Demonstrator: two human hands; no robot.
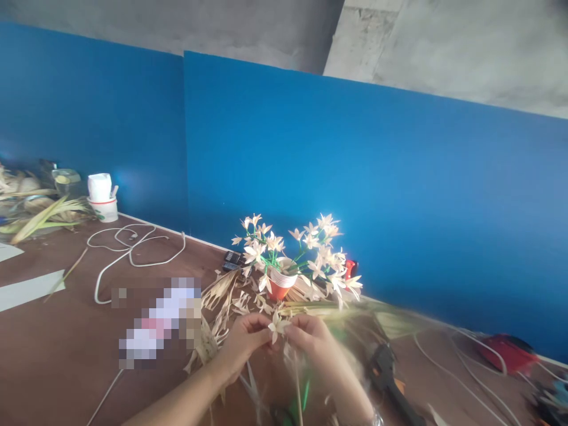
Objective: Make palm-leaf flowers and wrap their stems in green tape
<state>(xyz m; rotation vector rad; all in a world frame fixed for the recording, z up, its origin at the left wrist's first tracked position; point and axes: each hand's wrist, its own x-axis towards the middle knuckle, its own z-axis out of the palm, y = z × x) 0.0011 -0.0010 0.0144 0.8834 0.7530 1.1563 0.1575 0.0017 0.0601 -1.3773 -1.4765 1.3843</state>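
Pinching flower low centre, left hand and right hand fingertips closed on petals. Pot of blooms just behind, husks crowding left, glue gun right. Probably scissors below, blurred.

L hand: fingertip pinch | R hand: ditto | gap: sm., nr ctr | forearms: fwd, converging

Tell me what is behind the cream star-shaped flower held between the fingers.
Behind the cream star-shaped flower stands an orange-and-white pot holding green-stemmed cream flowers. What the held flower covers cannot be seen.
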